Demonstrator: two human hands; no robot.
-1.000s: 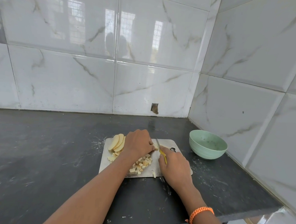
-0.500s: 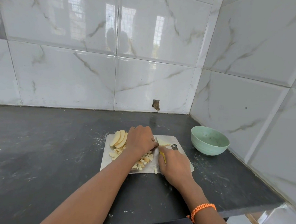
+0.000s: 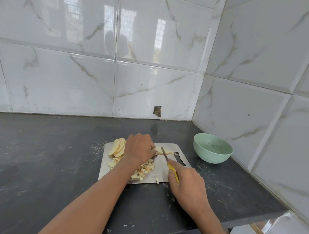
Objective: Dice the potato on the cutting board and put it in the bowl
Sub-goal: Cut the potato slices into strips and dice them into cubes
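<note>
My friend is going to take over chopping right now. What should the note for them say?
Left hand: holding down potato strips on the cutting board.
Right hand: gripping the yellow-handled knife, blade across the strips.
Where things are: potato slices wait at the board's far left; diced cubes lie on the board by the left wrist. The green bowl sits to the right of the board, with no potato in it.
Done: part of the potato is diced.
Left: dice the strips and slices, then move every cube into the bowl.
</note>
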